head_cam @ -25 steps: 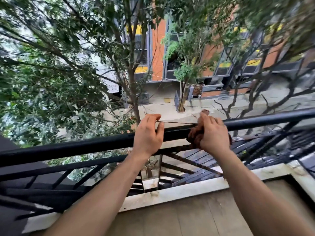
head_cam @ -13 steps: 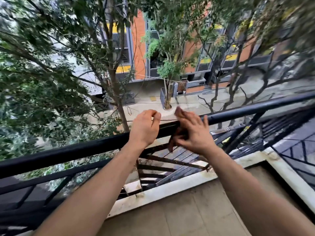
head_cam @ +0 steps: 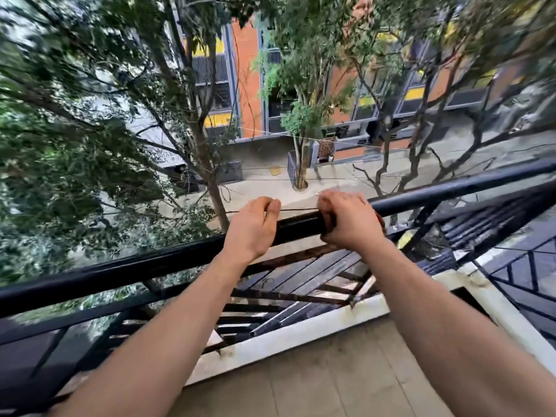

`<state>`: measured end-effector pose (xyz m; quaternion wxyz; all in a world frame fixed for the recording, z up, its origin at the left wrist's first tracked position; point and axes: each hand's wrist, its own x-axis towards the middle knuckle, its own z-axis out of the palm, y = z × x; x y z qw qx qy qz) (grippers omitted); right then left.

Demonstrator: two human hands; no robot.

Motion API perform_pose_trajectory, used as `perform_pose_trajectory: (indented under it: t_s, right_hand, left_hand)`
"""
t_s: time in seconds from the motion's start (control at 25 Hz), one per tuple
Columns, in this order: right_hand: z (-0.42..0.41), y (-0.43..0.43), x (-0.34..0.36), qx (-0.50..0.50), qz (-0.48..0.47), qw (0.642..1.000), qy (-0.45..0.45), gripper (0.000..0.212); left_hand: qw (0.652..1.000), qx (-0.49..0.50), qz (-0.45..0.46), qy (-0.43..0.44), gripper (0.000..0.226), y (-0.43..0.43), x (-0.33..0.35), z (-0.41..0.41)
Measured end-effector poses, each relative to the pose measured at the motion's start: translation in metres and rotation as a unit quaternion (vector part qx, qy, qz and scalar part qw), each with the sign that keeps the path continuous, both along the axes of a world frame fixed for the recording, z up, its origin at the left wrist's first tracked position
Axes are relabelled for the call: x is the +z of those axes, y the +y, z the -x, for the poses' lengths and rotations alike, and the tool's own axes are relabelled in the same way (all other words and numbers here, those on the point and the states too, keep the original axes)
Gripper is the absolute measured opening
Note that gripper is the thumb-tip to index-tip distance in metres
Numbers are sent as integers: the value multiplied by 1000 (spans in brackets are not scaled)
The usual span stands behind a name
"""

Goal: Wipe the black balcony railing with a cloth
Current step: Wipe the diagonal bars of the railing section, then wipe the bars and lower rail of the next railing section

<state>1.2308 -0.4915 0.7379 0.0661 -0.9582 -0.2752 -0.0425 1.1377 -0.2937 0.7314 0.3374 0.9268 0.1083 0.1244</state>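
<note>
The black balcony railing [head_cam: 301, 225] runs from lower left to upper right across the head view. My left hand [head_cam: 252, 227] lies over its top bar with the fingers curled over the far side. Just to the right, my right hand [head_cam: 349, 221] grips the bar with a brown cloth [head_cam: 331, 219] wrapped under its fingers. Only small dark-brown edges of the cloth show beside the fingers and at the wrist side.
Below the top bar, slanted black bars [head_cam: 301, 278] fill the railing panel. A white ledge [head_cam: 301, 332] edges the beige balcony floor [head_cam: 346, 383]. The railing turns a corner at the right [head_cam: 526, 266]. Trees, a street and an orange building lie far below.
My right hand, spread over the bar half a second ago, has closed round the bar with the cloth. The view has shifted slightly. My left hand stays on the bar.
</note>
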Motion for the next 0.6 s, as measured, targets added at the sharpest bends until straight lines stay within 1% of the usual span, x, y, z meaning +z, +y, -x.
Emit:
perform_pose_trajectory:
  t_s: [0.04, 0.08, 0.12, 0.16, 0.2, 0.24, 0.28, 0.32, 0.36, 0.4, 0.48, 0.52, 0.56, 0.6]
  right_hand:
    - [4, 12, -4, -44, 34, 998, -39, 54]
    - [18, 34, -13, -50, 55, 995, -71, 54]
    - [37, 57, -22, -13, 28, 996, -87, 57]
    - [52, 73, -34, 61, -39, 993, -98, 63]
    - [58, 75, -48, 147, -94, 980, -94, 68]
    - [47, 60, -53, 218, -103, 966, -92, 68]
    - [26, 37, -49, 252, -98, 957, -109, 63]
    - [0, 5, -47, 244, -90, 957, -126, 56]
    - [-28, -28, -43, 192, -86, 970, -123, 53]
    - [-49, -60, -37, 124, -87, 983, -106, 56]
    - [-70, -95, -35, -1, -78, 993, -93, 67]
    - [-66, -92, -42, -67, -71, 991, -94, 68]
    - [-55, -78, -51, -98, -89, 986, -100, 66]
    - [-43, -62, -62, -82, -117, 983, -114, 64]
  left_hand:
    - [1000, 2, 1, -2, 45, -4, -3, -3]
    - [1000, 2, 9, -4, 44, -8, -5, -5]
    - [1000, 6, 16, -7, 44, -11, -4, -10]
    - [1000, 7, 15, -8, 46, -14, -3, -16]
    - [1000, 10, 13, -6, 51, -15, -1, -23]
    - [1000, 13, 11, -8, 55, -15, 2, -31]
    - [1000, 13, 3, -13, 56, -13, 3, -38]
    - [1000, 4, -4, -17, 54, -14, 5, -41]
    - [1000, -14, -5, -13, 50, -16, 7, -45]
    - [999, -33, -4, 0, 48, -22, 8, -46]
    - [994, -87, -25, 56, 45, -39, 5, -57]
    - [988, -120, -41, 86, 45, -51, 1, -66]
    - [981, -151, -53, 111, 50, -61, -3, -76]
    - [974, -169, -66, 134, 60, -71, -3, -88]
